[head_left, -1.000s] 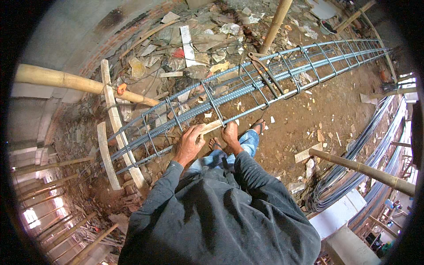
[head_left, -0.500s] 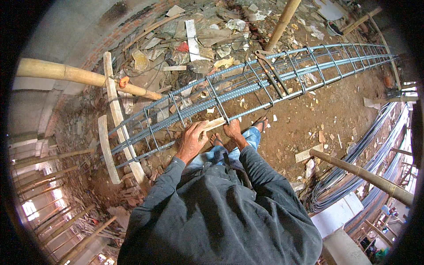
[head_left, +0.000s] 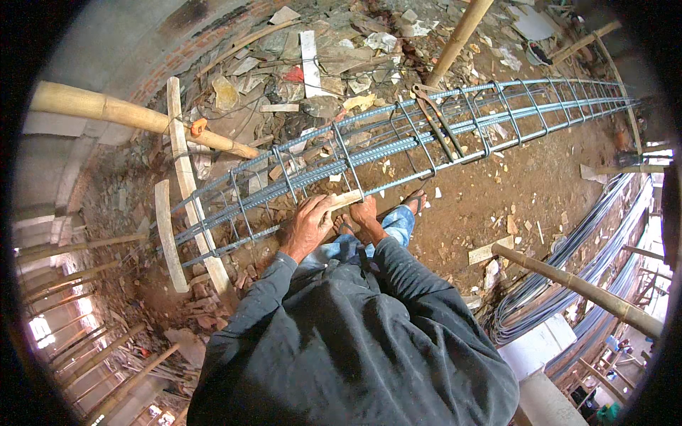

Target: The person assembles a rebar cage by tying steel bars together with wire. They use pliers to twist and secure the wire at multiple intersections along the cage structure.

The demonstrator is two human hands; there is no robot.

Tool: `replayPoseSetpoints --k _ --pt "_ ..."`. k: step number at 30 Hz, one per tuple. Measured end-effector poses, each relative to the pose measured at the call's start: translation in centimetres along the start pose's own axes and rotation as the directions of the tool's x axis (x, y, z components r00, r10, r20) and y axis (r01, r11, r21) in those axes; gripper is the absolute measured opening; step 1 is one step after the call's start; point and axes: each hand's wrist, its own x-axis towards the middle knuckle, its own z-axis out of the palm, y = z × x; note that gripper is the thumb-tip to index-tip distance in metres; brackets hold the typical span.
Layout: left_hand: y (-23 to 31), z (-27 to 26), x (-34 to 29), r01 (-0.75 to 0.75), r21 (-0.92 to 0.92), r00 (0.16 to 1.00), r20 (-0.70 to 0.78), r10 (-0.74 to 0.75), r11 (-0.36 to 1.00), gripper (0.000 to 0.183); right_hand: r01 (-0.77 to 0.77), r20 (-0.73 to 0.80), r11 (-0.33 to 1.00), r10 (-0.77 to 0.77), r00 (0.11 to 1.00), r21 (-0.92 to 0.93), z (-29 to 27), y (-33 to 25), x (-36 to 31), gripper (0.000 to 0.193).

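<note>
My left hand is closed around a short piece of wood, whose free end points right and reaches a stirrup of the rebar cage. Just beyond that end, my right hand is closed at the cage's near lower bar, beside the stirrup's corner. Its fingertips are hidden, so what it grips does not show. The long cage of ribbed bars and square stirrups runs from lower left to upper right in front of me. Across it, to the right, lies a two-handled tool like a bolt cutter.
Wooden boards stand by the cage's left end, near a bamboo pole with an orange object on it. Rubble and scraps cover the ground beyond. Bundled steel rods and another bamboo pole lie to the right.
My right hand has shifted slightly left, closer to the wood piece's end. My left hand keeps hold of the wood with little movement. The view has shifted a little.
</note>
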Motion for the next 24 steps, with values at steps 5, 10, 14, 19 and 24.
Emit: replayPoseSetpoints --k 5,10,14,19,24 --pt "0.3 0.1 -0.2 0.021 0.026 1.0 -0.015 -0.021 0.999 0.045 0.018 -0.057 0.992 -0.025 0.998 -0.125 1.7 1.7 0.7 0.02" --pt "0.3 0.2 -0.1 -0.001 0.003 0.999 -0.045 0.001 1.0 0.043 -0.015 0.039 0.993 0.02 0.999 -0.12 -0.4 1.2 0.2 0.033" --pt "0.4 -0.1 0.2 0.046 -0.106 0.999 -0.013 -0.048 0.993 0.042 0.052 -0.129 0.996 -0.061 0.99 -0.071 -4.0 -1.0 -3.7 0.053" --pt "0.6 -0.6 0.6 0.068 -0.139 0.998 0.028 -0.065 0.988 0.042 0.342 -0.078 0.939 -0.344 0.936 -0.042 -9.2 -3.6 -10.5 0.055" --pt "0.2 -0.5 0.4 0.16 -0.206 0.986 0.08 -0.147 0.965 0.041 0.467 0.096 0.881 -0.473 0.876 0.077 -16.0 -8.2 -15.3 0.067"
